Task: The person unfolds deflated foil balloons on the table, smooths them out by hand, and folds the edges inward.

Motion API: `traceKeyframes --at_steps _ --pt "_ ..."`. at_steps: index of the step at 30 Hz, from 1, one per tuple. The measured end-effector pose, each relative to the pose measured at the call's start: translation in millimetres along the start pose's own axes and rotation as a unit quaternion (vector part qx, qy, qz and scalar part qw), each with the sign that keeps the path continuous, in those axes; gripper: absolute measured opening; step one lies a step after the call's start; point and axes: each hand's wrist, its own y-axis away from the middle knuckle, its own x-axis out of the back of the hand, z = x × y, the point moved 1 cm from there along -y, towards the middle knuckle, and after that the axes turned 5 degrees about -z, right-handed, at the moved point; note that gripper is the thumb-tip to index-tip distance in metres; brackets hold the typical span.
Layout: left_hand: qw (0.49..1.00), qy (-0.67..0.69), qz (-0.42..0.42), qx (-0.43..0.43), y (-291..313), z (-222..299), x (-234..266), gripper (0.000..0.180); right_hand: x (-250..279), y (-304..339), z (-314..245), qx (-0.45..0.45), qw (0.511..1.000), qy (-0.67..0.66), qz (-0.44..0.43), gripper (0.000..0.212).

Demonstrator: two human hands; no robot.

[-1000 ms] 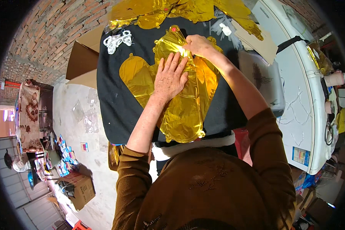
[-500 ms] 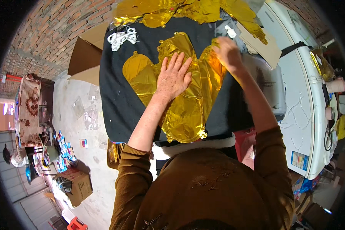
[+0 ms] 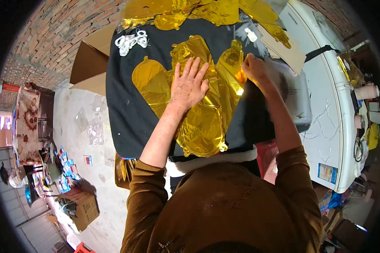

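A flat gold foil balloon (image 3: 202, 122) lies spread on a black cloth (image 3: 131, 109) over the work surface. My left hand (image 3: 190, 84) rests flat on the middle of the foil, fingers apart, pressing it down. My right hand (image 3: 253, 69) is closed on the foil's right edge, at the far right side of the cloth. A second gold lobe (image 3: 152, 82) of the balloon lies to the left of my left hand.
More crumpled gold foil (image 3: 190, 10) is heaped at the cloth's far edge, with white cut-out pieces (image 3: 131, 41) at its far left. A white appliance (image 3: 329, 92) stands to the right, cardboard boxes (image 3: 90, 63) to the left. Packets litter the concrete floor (image 3: 71, 139).
My right hand has slid from the top middle of the foil out to its right edge, pulling that side flatter. My left hand stays pressed on the foil.
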Motion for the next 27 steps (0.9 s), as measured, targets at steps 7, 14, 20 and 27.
traceKeyframes --at_steps 7,14,20,27 --pt "1.0 -0.018 -0.008 0.001 2.0 -5.8 -3.6 0.057 37.6 -3.8 -72.8 0.135 0.976 -0.166 -0.038 0.023" --pt "0.998 -0.009 -0.063 0.004 2.7 -2.3 -6.2 0.058 29.5 16.6 -82.5 0.178 0.918 -0.353 -0.031 0.028" --pt "0.999 0.005 -0.052 0.005 9.2 -7.1 -6.7 0.06 5.1 70.1 -59.5 0.257 0.966 -0.036 0.018 0.02" --pt "0.983 -0.107 -0.148 0.01 2.5 -15.2 -21.1 0.063 2.9 114.4 -99.1 0.279 0.96 -0.012 0.012 0.051"
